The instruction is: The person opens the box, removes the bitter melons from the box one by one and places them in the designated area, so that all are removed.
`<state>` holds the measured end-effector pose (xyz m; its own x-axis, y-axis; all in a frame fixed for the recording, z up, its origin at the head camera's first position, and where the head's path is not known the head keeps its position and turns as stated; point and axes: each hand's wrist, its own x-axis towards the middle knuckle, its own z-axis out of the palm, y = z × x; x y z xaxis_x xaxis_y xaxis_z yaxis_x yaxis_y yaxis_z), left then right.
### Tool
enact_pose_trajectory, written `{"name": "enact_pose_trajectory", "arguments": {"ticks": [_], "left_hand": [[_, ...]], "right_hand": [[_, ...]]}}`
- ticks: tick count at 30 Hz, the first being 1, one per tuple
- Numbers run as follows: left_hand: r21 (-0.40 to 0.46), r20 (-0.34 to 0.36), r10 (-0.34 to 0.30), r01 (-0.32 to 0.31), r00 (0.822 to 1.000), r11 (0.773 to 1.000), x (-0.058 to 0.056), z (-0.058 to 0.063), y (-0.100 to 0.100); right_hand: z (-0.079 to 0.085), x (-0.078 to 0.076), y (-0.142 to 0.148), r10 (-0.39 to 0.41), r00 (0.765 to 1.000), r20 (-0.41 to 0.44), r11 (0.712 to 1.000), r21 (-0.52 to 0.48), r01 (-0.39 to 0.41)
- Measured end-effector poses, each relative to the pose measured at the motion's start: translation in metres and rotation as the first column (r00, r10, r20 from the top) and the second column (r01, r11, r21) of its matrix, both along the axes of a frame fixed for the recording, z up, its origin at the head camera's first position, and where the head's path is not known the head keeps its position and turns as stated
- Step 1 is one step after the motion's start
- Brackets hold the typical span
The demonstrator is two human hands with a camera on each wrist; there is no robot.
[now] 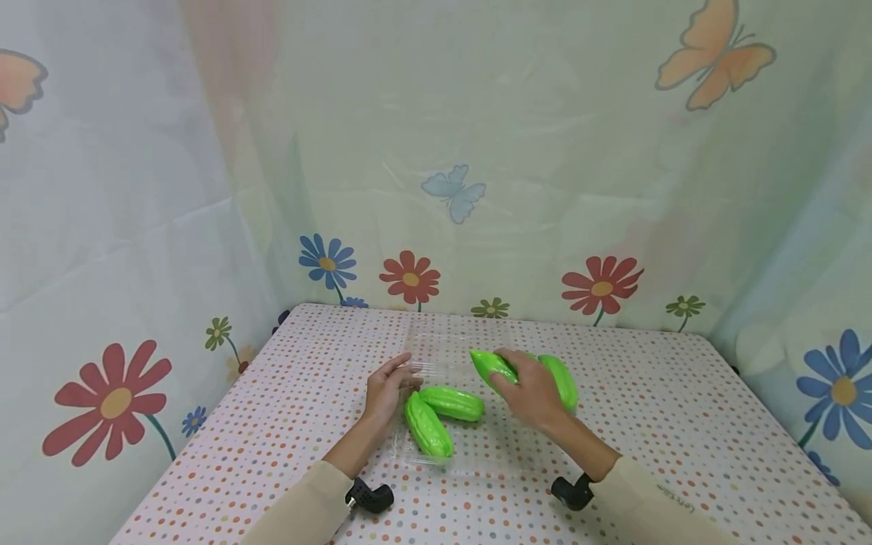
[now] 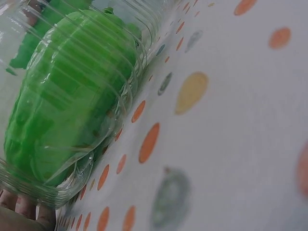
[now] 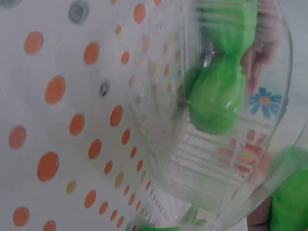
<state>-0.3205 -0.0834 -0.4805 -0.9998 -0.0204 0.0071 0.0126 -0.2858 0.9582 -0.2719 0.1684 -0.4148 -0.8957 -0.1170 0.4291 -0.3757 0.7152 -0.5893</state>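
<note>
A clear plastic container (image 1: 470, 454) lies on the table with two green bitter melons (image 1: 429, 428) inside its left part. My left hand (image 1: 387, 390) holds the container's left side, its fingers at the plastic wall; in the left wrist view fingertips (image 2: 29, 209) show beside the container's end. My right hand (image 1: 531, 390) grips another bitter melon (image 1: 492, 366) above the container's right part. Just right of that hand is one more bitter melon (image 1: 562, 382), partly hidden by it. Through the plastic in the right wrist view appear bitter melons (image 3: 219, 98).
A dotted cloth (image 1: 647, 409) covers the table. Around it hang curtains (image 1: 531, 151) printed with flowers and butterflies, close behind the far table edge. Black wrist cameras (image 1: 371, 496) sit on both wrists.
</note>
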Motion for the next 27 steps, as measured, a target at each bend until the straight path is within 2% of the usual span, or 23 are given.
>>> {"name": "enact_pose_trajectory", "arguments": {"ticks": [4, 12, 17, 23, 27], "left_hand": [[-0.016, 0.005, -0.012, 0.012, 1.000, 1.000, 0.001, -0.002, -0.001], [-0.045, 0.012, -0.007, 0.008, 1.000, 0.999, 0.003, -0.005, -0.002], [-0.057, -0.005, -0.005, 0.005, 1.000, 0.998, 0.002, -0.005, -0.002], [-0.040, -0.022, -0.002, 0.001, 1.000, 0.999, -0.001, -0.001, 0.000], [-0.021, -0.009, 0.001, -0.002, 1.000, 1.000, -0.002, -0.001, 0.000]], "right_hand": [[-0.002, -0.003, 0.007, -0.039, 0.999, -0.010, 0.999, -0.021, 0.039], [-0.007, -0.012, 0.021, -0.120, 0.993, -0.006, 0.993, 0.009, 0.120], [-0.004, -0.020, 0.032, -0.161, 0.987, 0.011, 0.986, -0.037, 0.161], [0.000, -0.030, 0.049, -0.210, 0.975, 0.077, 0.972, -0.090, 0.216], [-0.001, -0.035, 0.063, -0.238, 0.968, 0.073, 0.965, -0.093, 0.245]]}}
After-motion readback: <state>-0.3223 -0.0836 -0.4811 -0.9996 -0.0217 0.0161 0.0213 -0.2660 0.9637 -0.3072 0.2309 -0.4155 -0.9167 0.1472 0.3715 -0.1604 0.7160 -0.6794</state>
